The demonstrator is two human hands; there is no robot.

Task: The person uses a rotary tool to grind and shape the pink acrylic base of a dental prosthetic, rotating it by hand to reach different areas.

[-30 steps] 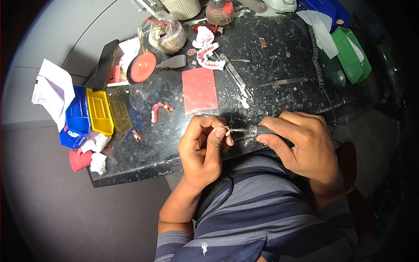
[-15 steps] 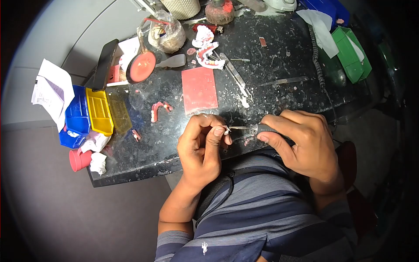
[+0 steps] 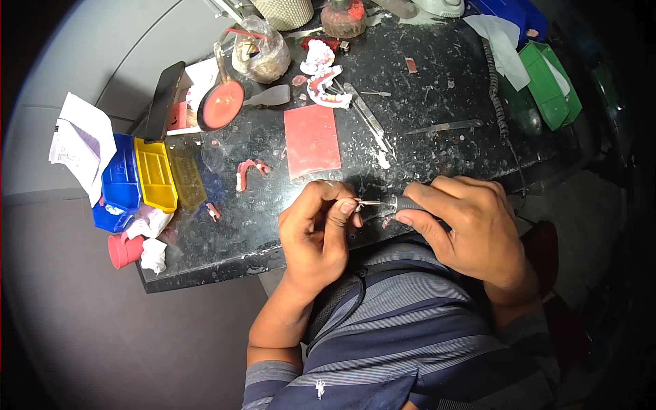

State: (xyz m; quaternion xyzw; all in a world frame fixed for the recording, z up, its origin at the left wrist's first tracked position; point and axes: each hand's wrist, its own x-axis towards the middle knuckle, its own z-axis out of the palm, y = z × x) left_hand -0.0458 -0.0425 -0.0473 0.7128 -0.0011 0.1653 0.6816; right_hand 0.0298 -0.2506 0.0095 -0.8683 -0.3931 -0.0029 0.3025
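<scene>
Near the table's front edge, my left hand (image 3: 316, 229) is closed in a pinch, thumb against forefinger, on a small whitish piece (image 3: 358, 206) mostly hidden by the fingers. My right hand (image 3: 471, 229) grips a dark rotary handpiece (image 3: 408, 203) from above, thumb on its near side. The handpiece's thin metal shank points left, its tip right at the whitish piece. Beyond my hands lies a pink wax sheet (image 3: 313, 142). Dental models (image 3: 326, 87) with pink gums stand behind it, and a pink denture arch (image 3: 251, 172) rests to the left.
Metal tweezers (image 3: 369, 116) and a slim metal blade tool (image 3: 447, 127) lie farther back. At left are a pan of pink wax (image 3: 223, 105), a yellow tray (image 3: 156, 179), a blue bin (image 3: 121, 174) and a pink cup (image 3: 125, 251). A green bin (image 3: 550, 85) stands right, beside a coiled cord (image 3: 497, 96).
My right hand has shifted slightly left with the handpiece, bringing its shank closer to my left fingertips. The left hand keeps its pinch, almost in the same place.
</scene>
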